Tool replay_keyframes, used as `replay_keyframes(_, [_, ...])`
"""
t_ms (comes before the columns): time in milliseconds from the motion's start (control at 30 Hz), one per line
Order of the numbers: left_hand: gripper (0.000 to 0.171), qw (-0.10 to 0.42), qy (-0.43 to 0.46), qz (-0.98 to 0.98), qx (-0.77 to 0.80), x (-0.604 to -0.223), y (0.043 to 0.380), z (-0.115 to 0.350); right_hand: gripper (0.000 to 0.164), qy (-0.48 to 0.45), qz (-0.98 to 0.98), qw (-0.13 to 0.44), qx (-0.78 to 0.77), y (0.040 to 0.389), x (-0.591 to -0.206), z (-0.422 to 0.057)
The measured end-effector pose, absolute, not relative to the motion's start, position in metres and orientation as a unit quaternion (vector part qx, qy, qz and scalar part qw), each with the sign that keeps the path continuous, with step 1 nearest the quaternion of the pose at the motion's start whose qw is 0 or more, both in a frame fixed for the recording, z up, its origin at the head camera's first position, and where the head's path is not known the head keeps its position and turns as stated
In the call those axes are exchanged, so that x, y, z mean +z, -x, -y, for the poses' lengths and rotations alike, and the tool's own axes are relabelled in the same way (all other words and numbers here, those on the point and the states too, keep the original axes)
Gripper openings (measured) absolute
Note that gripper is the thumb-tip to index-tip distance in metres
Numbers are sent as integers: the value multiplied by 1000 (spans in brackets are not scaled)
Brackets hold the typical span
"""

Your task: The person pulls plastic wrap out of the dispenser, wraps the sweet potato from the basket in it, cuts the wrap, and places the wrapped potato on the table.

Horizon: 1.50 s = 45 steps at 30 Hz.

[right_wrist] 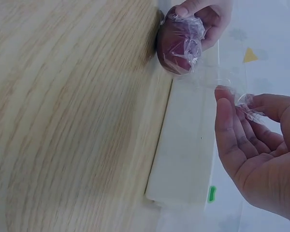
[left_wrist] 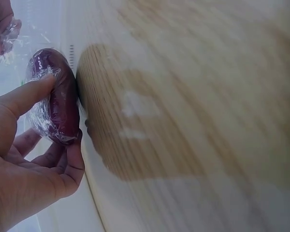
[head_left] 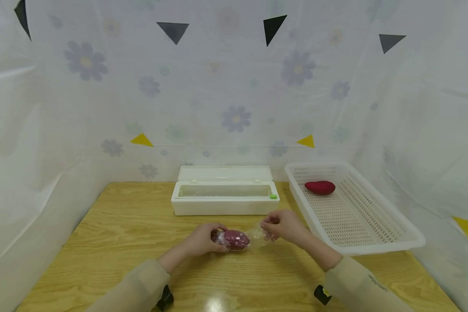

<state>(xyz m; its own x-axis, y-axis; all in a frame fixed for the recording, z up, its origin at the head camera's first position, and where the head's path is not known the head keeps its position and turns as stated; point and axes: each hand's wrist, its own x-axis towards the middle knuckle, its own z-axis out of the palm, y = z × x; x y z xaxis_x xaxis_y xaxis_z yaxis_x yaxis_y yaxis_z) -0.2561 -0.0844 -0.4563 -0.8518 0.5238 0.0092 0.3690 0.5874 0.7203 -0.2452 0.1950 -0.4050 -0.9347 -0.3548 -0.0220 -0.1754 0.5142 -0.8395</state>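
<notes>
A purple-red sweet potato point(head_left: 235, 240) in clear cling film lies just in front of the white dispenser box. My left hand point(head_left: 204, 239) grips its left end; in the left wrist view the thumb presses the crinkled film and the fingers point(left_wrist: 75, 157) curl under the lower end. To the right, my right hand point(head_left: 284, 226) pinches the loose end of the cling film point(right_wrist: 249, 108) between thumb and fingers. That film stretches from the sweet potato's right end to the right hand, as the right wrist view also shows.
Behind the hands stands a white cling film dispenser point(head_left: 226, 206) with its lid raised and a green slider point(head_left: 273, 196) at its right. A white perforated basket point(head_left: 359, 249) on the right holds another red sweet potato point(head_left: 320, 187). Everything stands on a wooden table point(head_left: 121, 242).
</notes>
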Motion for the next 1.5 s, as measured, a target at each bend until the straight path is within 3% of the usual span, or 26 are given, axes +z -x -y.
replay_keyframes(767, [49, 91, -263, -880, 386, -459, 259, 70, 15, 204, -858, 101, -460, 251, -421, -151])
replay_keyframes(1100, [48, 86, -266, -875, 394, -463, 262, 72, 24, 240, -834, 109, -484, 250, -431, -151])
replay_keyframes(1367, [61, 108, -258, -866, 415, -462, 262, 76, 26, 287, -827, 105, -471, 247, -430, -153])
replay_keyframes(1500, [70, 125, -248, -863, 423, -457, 261, 79, 22, 324, -838, 77, -433, 248, -433, -155])
